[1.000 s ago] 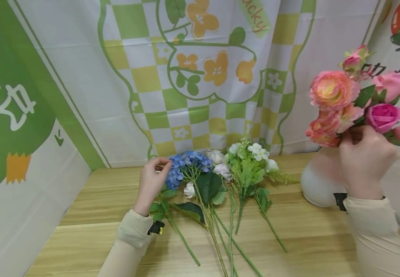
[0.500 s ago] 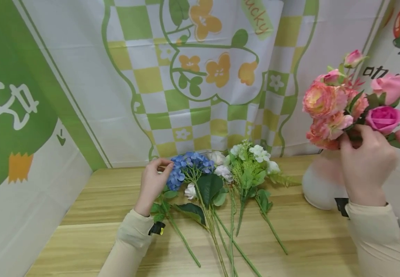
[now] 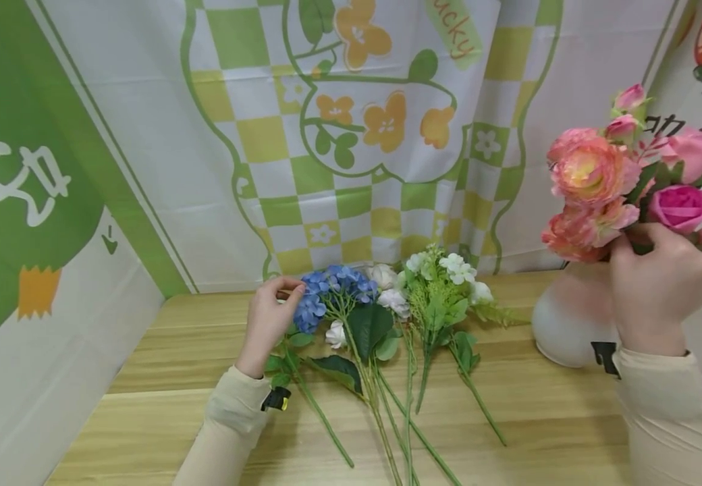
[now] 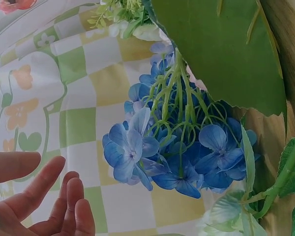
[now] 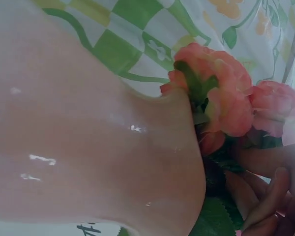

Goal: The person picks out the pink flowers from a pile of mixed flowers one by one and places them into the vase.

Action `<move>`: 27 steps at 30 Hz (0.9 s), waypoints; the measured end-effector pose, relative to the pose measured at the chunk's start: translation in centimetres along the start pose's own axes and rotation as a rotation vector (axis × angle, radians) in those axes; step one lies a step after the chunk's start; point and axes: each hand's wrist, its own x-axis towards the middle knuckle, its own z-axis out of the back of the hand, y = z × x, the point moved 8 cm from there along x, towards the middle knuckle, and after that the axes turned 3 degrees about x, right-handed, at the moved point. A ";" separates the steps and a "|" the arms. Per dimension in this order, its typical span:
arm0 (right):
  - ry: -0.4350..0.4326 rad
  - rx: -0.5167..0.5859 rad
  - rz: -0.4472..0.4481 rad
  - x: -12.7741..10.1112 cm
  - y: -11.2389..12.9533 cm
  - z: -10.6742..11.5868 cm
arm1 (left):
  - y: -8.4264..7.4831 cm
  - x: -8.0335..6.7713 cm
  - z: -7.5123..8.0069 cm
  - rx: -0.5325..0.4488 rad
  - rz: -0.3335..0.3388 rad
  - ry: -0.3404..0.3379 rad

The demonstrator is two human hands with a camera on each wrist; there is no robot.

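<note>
Above white vase (image 3: 566, 317): peach-pink blooms (image 3: 594, 192), green lvs, upright.

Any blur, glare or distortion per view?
Head view: sharp, evenly lit, backdrop lines bowed at the edges. Left wrist view: blue hydrangea crisp, fingers slightly soft. Right wrist view: hazy and out of focus, small glare spots on the vase.

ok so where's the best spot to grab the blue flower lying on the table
Probably the bare green stem below the leaves, pinched from above. The blue flower lies flat on the table with its stem pointing toward the person, and the bloom looks too soft to squeeze. The left hand already rests beside the bloom.
</note>
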 end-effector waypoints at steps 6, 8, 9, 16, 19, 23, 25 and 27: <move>0.001 -0.031 -0.003 -0.3 -0.4 0.1 | -0.1 -0.1 0.0 0.003 0.004 0.007; -0.003 -0.033 -0.003 -0.3 -0.4 0.1 | -0.2 -0.1 0.0 0.003 0.003 0.007; -0.004 -0.033 -0.007 -0.4 -0.4 0.2 | -0.2 -0.1 0.0 0.003 0.003 0.009; -0.005 -0.024 -0.029 -0.4 -0.6 0.2 | -0.2 -0.2 0.0 0.004 0.012 0.012; -0.006 -0.023 -0.022 -0.4 -0.6 0.1 | -0.1 -0.2 0.0 0.006 0.015 0.011; -0.011 -0.026 -0.013 -0.4 -0.7 0.1 | -0.2 -0.2 0.0 0.008 0.015 0.012; -0.015 -0.028 -0.012 -0.5 -0.8 0.2 | -0.3 -0.2 0.0 0.007 0.013 0.013; -0.018 -0.031 -0.012 -0.6 -0.9 0.2 | -0.3 -0.2 0.0 0.007 0.012 0.015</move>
